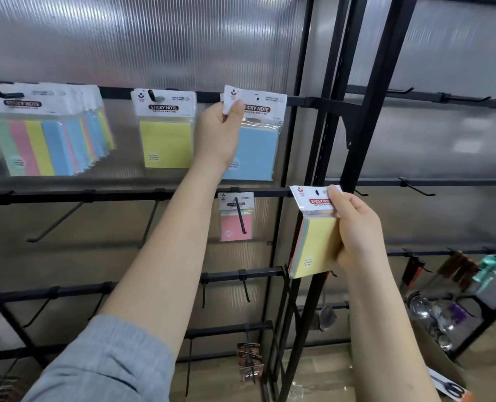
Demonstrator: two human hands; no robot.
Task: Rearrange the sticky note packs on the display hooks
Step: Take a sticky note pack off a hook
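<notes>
My left hand (pixel 220 129) pinches the white header card of a blue sticky note pack (pixel 258 146) up at the top rail, with another pack's header just behind it. My right hand (pixel 354 227) grips a yellow-faced sticky note pack (pixel 313 245) by its header and side, held in front of the black upright post, off any hook. A yellow pack (pixel 165 140) hangs on the hook to the left. Further left, a thick row of multicolour strip packs (pixel 47 140) hangs on one hook. A pink pack (pixel 235 221) hangs on the second rail below.
Several bare black hooks (pixel 55 221) stick out from the lower rails. A black frame post (pixel 368 111) divides the rack from the right bay, where kitchen tools (pixel 432 311) hang. Small brown packs (pixel 249 364) hang low. A cardboard box (pixel 444 369) stands at bottom right.
</notes>
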